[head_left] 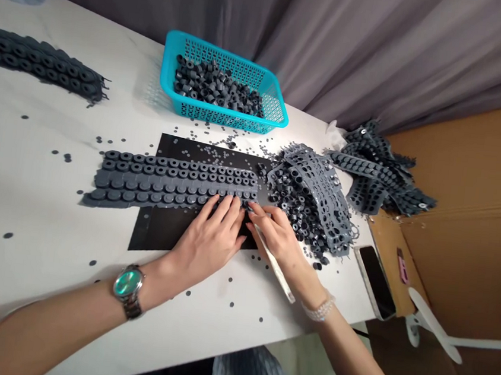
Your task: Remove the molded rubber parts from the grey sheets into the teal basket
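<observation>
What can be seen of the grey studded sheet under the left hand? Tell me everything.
The grey studded sheet looks like dark, matte moulded rubber. It shows four long rows of round studs: the farther two have open centres, the nearer two flat, closed tops. It lies across the black mat, its uneven left end reaching over the white table. The left hand rests fingers on its near right part; whether the right hand's white tool touches it is unclear.

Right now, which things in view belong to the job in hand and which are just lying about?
Seemingly part of the job:
dark studded strip, under the left hand
white stick-like tool, in the right hand
black mat, partly under the strip
blue basket of dark pieces
holed sheet

Seemingly just lying about:
phone
pink cutter
white clamp
</observation>
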`<action>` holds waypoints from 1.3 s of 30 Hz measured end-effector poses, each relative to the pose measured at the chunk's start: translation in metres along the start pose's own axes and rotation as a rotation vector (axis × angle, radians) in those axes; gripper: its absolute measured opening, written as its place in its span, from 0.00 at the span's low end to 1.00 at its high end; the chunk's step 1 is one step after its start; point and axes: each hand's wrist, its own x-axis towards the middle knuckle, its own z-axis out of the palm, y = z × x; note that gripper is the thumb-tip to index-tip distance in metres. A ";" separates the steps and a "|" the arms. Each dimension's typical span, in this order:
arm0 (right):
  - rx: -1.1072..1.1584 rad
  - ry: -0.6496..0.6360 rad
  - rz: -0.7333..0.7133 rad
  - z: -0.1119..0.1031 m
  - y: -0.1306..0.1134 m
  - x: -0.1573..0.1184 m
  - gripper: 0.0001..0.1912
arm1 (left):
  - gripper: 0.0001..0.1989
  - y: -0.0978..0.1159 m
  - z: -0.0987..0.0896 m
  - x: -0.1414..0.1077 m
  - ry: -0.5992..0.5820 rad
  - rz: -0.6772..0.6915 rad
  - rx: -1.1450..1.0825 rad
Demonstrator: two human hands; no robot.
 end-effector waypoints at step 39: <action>0.038 -0.012 0.053 0.003 0.010 0.015 0.12 | 0.21 0.001 -0.001 0.000 -0.014 -0.010 -0.023</action>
